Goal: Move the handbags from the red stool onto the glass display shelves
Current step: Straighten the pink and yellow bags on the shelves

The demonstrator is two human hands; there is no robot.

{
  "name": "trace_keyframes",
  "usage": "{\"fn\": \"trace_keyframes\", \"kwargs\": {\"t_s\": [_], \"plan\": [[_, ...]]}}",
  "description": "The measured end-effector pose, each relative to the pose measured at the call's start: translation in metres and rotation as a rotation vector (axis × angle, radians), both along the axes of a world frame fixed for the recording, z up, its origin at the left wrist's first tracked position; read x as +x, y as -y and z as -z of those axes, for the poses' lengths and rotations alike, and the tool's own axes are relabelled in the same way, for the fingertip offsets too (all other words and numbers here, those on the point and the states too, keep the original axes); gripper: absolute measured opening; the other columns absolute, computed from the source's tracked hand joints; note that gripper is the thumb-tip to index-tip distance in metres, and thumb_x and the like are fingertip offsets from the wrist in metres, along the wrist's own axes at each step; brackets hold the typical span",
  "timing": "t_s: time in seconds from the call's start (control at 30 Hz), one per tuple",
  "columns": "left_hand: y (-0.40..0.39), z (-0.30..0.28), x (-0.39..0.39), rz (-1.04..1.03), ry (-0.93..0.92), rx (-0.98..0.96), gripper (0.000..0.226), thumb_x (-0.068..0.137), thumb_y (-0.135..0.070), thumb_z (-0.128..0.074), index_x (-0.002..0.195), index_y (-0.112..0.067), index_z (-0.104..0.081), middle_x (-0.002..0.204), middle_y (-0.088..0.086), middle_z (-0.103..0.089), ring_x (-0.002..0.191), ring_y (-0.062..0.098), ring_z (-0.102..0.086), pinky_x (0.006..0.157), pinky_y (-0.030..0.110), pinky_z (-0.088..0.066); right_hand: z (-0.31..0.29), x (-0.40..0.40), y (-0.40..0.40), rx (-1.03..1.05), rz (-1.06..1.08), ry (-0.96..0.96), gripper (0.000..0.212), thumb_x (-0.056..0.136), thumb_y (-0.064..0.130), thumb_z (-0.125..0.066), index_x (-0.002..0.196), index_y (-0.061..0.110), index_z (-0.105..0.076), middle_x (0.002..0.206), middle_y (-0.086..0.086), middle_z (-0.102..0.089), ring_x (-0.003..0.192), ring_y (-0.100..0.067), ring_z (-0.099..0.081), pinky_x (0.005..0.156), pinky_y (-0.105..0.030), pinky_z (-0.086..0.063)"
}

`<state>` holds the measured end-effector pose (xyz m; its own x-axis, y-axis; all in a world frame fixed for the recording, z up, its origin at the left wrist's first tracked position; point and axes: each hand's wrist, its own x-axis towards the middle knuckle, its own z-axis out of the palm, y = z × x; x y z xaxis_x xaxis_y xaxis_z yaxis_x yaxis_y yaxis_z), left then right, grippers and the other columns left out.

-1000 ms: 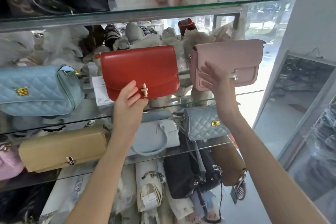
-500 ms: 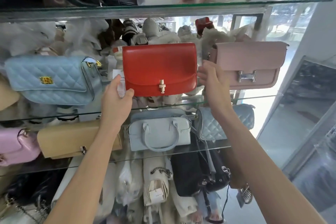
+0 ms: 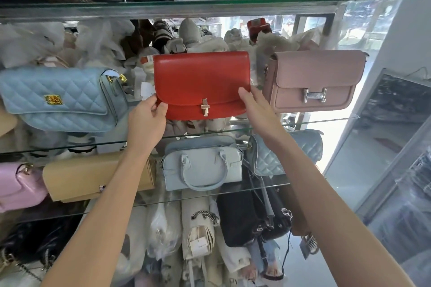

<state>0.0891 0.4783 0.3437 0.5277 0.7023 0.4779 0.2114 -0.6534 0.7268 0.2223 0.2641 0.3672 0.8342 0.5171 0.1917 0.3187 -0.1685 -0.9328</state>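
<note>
left hand [image 3: 149, 121] pinches the lower left corner of the smooth red leather handbag [image 3: 201, 81]; right hand [image 3: 258, 109] fingers straight, pressing its right edge, on glass shelf [image 3: 326, 120]

Red handbag [image 3: 201, 81], gold clasp [image 3: 205, 106]; dusty pink bag [image 3: 314, 80]; quilted light-blue bag [image 3: 60, 100]; tan bag [image 3: 93, 177].
</note>
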Motion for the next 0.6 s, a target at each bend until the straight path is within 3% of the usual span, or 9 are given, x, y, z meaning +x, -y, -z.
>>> {"fn": "trace_keyframes", "kwargs": {"t_s": [0.1,0.2,0.27,0.33,0.43,0.5,0.6], "plan": [[0.003,-0.001,-0.003,0.036,0.059,-0.065,0.024,0.106,-0.03,-0.053,0.109,-0.018,-0.073,0.092,0.008,-0.076,0.089,0.025,-0.069,0.088,0.042,-0.056,-0.001,0.002,0.005,0.059,-0.041,-0.086,0.059,0.113,0.054,-0.038,0.166,0.029,-0.037,0.164,0.013,-0.044,0.148,-0.007,-0.041,0.125,-0.034,-0.025],[0.002,0.003,-0.005,0.047,0.134,-0.118,0.023,0.106,-0.028,-0.052,0.109,-0.027,-0.075,0.088,-0.015,-0.074,0.082,-0.005,-0.066,0.08,0.023,-0.051,-0.005,-0.002,0.008,0.055,-0.084,-0.123,0.054,0.114,0.053,-0.034,0.163,0.031,-0.039,0.151,0.017,-0.049,0.14,-0.002,-0.043,0.112,-0.031,-0.026],[-0.001,0.006,-0.006,0.039,0.146,-0.099,0.022,0.105,-0.026,-0.051,0.101,-0.024,-0.073,0.078,-0.006,-0.069,0.07,-0.001,-0.058,0.073,0.025,-0.044,-0.006,-0.002,0.007,0.037,-0.083,-0.125,0.059,0.112,0.057,-0.034,0.165,0.032,-0.036,0.158,0.015,-0.046,0.149,-0.006,-0.038,0.119,-0.036,-0.024],[-0.006,0.009,-0.007,0.065,0.161,-0.105,0.025,0.104,-0.026,-0.051,0.099,-0.033,-0.074,0.079,0.004,-0.068,0.072,0.005,-0.055,0.075,0.029,-0.043,-0.006,-0.001,0.007,0.031,-0.097,-0.138,0.066,0.11,0.063,-0.034,0.168,0.032,-0.031,0.169,0.013,-0.036,0.157,-0.009,-0.031,0.126,-0.04,-0.018],[-0.011,0.008,-0.01,0.112,0.181,-0.159,0.039,0.102,-0.03,-0.052,0.088,-0.062,-0.069,0.085,-0.013,-0.069,0.086,0.008,-0.062,0.089,0.032,-0.051,-0.003,-0.002,0.005,0.03,-0.123,-0.141,0.069,0.109,0.064,-0.036,0.169,0.031,-0.027,0.168,0.016,-0.035,0.154,-0.006,-0.033,0.123,-0.035,-0.019],[-0.014,0.01,-0.009,0.127,0.178,-0.16,0.034,0.101,-0.033,-0.052,0.085,-0.058,-0.069,0.088,-0.012,-0.062,0.086,0.009,-0.058,0.093,0.035,-0.052,-0.003,-0.002,0.006,0.028,-0.126,-0.122,0.065,0.11,0.061,-0.037,0.168,0.033,-0.028,0.158,0.022,-0.039,0.141,0.0,-0.037,0.115,-0.03,-0.021],[-0.017,0.012,-0.008,0.137,0.166,-0.135,0.026,0.101,-0.033,-0.049,0.086,-0.045,-0.067,0.088,-0.006,-0.057,0.084,0.01,-0.052,0.083,0.034,-0.046,-0.002,-0.001,0.006,0.041,-0.139,-0.126,0.064,0.111,0.06,-0.038,0.168,0.035,-0.024,0.145,0.025,-0.037,0.131,0.004,-0.032,0.11,-0.028,-0.021]]}}
